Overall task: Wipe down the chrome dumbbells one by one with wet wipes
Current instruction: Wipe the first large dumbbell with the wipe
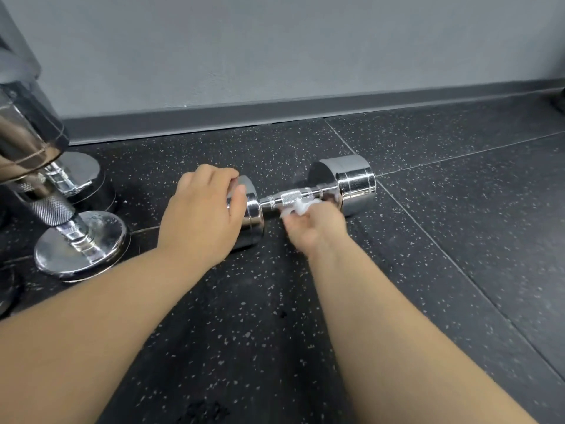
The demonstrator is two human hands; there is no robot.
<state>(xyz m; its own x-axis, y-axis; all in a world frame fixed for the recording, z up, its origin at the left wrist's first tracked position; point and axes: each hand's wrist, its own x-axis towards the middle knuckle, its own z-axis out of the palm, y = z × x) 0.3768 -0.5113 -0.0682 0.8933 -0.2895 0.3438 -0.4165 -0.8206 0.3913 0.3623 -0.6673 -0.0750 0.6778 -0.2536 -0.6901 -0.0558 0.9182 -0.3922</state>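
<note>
Dumbbell (354,179): lay on its side on the floor (458,224), bar roughly parallel to the wall (275,56), one weight to the left and one to the right.
Left hand (201,215): sat on top of the left weight (253,215). Fingers were curled over its far side, tips hidden. The thumb lay along the near rim and touched the chrome. It gripped the weight from above.
Right hand (312,231): reached the bar (290,198) from the near side, fingers bunched and curled shut around the wipe (295,209). Single fingertips were blurred and could not be told apart.
Wipe: white, crumpled, pinched in the right hand and pressed against the near underside of the bar, just right of its knurled middle.
Right weight: untouched, resting on the floor next to a tile seam.
Forearms: both bare, coming in from the bottom edge.
Other dumbbells: one stood on end at the left (81,243), near the left forearm. A second chrome plate stood behind it (76,175). A larger chrome one loomed close to the camera at the left edge (24,142).
Floor: dark speckled rubber tiles.
Baseboard (275,114): dark strip under the grey wall.
</note>
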